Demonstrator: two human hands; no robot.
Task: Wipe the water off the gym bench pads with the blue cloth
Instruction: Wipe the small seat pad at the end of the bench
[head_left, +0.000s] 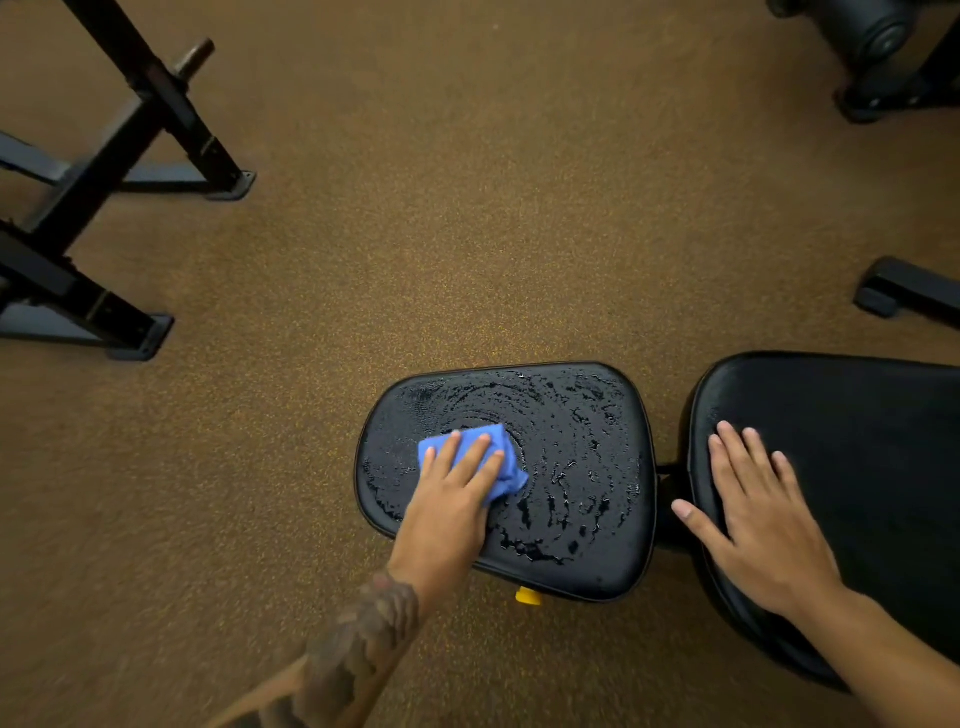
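Observation:
The black seat pad (571, 431) of the gym bench sits at centre, covered in water beads and swirled wet streaks. My left hand (452, 499) lies flat on the bunched blue cloth (506, 467), pressing it onto the pad's left half. To the right, across a narrow gap, lies the larger black back pad (857, 447), which looks mostly dry and dull. My right hand (763, 519) rests flat on its left end, fingers spread, holding nothing.
A yellow knob (528, 595) pokes out under the seat pad's near edge. A black steel rack frame (104, 171) stands at the left on the brown speckled floor (415, 208). More black equipment (883, 57) is at the top right, and a black foot (904, 291) at the right.

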